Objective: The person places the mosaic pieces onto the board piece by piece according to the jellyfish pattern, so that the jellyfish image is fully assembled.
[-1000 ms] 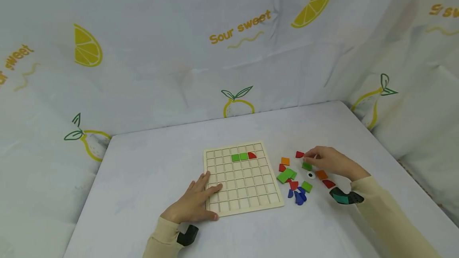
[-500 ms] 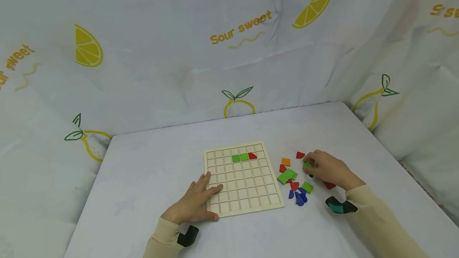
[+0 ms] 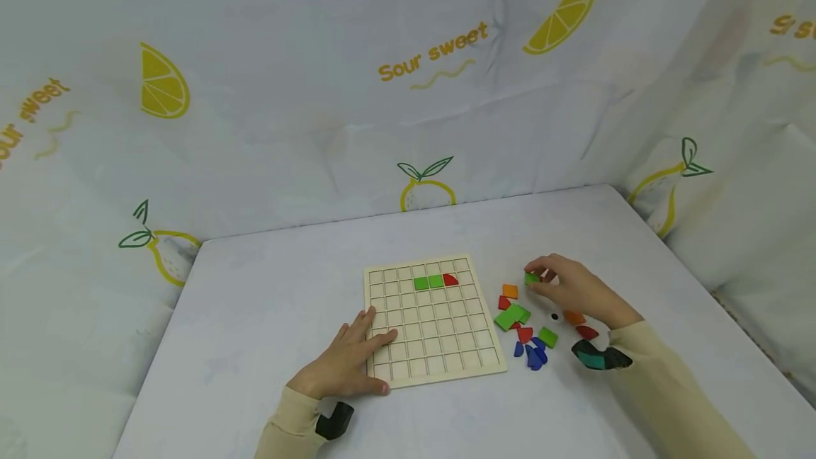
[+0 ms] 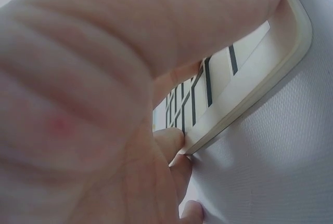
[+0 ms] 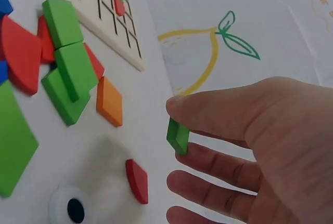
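My right hand (image 3: 570,289) pinches a green square tile (image 5: 178,134) between thumb and fingertips, lifted above the table to the right of the board. A wooden grid board (image 3: 440,346) lies flat in the middle. Two green squares (image 3: 428,281) and a red quarter-circle tile (image 3: 450,280) sit side by side in one of its upper rows. Over the board's left edge rests my left hand (image 3: 347,356), fingers spread and straight, with the thumb by the near corner. In the left wrist view that board's edge (image 4: 250,96) shows beside the fingers.
Between board and right hand lie several loose tiles: an orange square (image 3: 510,291), overlapping green tiles (image 3: 512,316), a red piece (image 3: 525,334), blue pieces (image 3: 534,358) and another green square (image 3: 547,336). A white disc with a black centre (image 5: 73,208) lies beneath the right hand.
My right hand has picked up the green square tile from among the loose pieces and moved it up and slightly left. The left hand keeps its place on the board.
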